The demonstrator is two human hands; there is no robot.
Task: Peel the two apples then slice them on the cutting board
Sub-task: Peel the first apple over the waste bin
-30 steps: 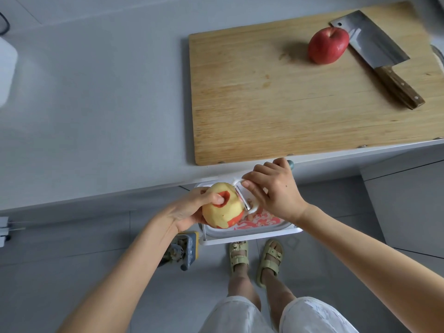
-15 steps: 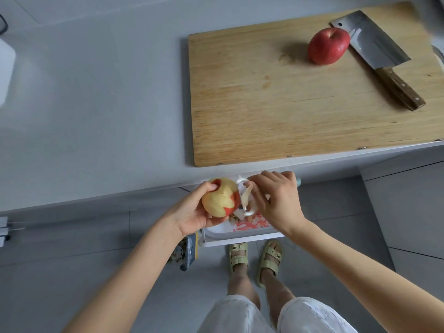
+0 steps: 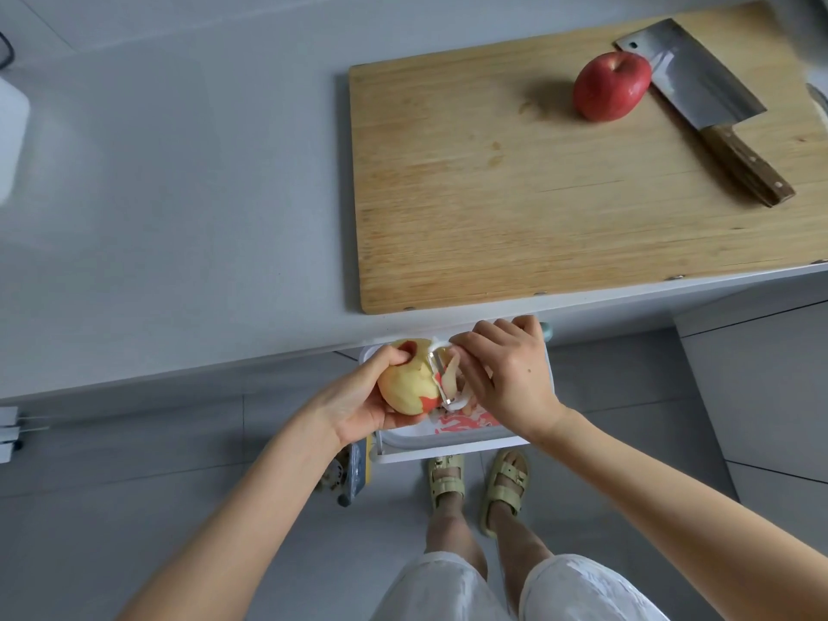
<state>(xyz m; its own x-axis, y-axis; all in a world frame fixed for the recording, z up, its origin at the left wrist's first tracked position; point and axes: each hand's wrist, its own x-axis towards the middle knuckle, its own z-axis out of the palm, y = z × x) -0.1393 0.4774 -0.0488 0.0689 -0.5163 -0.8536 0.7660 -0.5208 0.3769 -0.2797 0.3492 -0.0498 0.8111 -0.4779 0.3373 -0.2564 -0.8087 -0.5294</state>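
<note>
Partly peeled apple (image 3: pixel 405 387) sits in the grip of the left hand (image 3: pixel 358 405), low in the middle of the frame. The fingers curl under and round it, and the thumb presses on its top, where a patch of red skin shows. Another red patch is left at its lower right, and the rest is pale yellow flesh. The blade of a white peeler (image 3: pixel 441 378) touches its right side, held in the grip of the right hand (image 3: pixel 506 378), whose fingers are curled round the handle. A pale strip of peel hangs by the blade. Both hands are held just off the front edge of the counter (image 3: pixel 179 217), above a white container (image 3: pixel 448 452) with red peelings in it. Below that, two feet in pale green sandals (image 3: pixel 446 481) stand on grey floor tiles. On the grey counter, a wooden cutting board (image 3: pixel 515 195) fills the upper right of the frame. An unpeeled red apple (image 3: pixel 611 86) lies on its far right part. Just beside it a cleaver (image 3: pixel 699 96) lies flat, its wooden handle pointing to the lower right. A white object (image 3: pixel 11 127) is cut off by the left edge.
</note>
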